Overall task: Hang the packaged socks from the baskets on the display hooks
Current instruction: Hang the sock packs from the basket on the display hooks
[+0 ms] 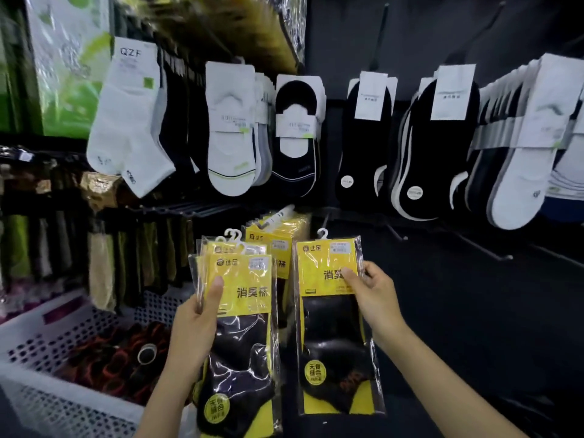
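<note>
My left hand point(196, 320) grips a fanned stack of yellow-and-black sock packs point(243, 311), thumb pressed on the front card. My right hand point(371, 290) pinches a single yellow sock pack point(328, 327) by its right edge; the pack's white hanger point(322, 233) points up. Behind and between them, more yellow packs point(278, 238) hang on a display hook point(279, 216). A bare black display hook point(395, 230) juts out to the right of them.
A white perforated basket point(47, 384) at lower left holds dark socks with red trim. Rows of white and black socks point(234, 128) hang above on the dark wall. More bare hooks point(493, 249) stick out at right. Brown and green socks hang at left.
</note>
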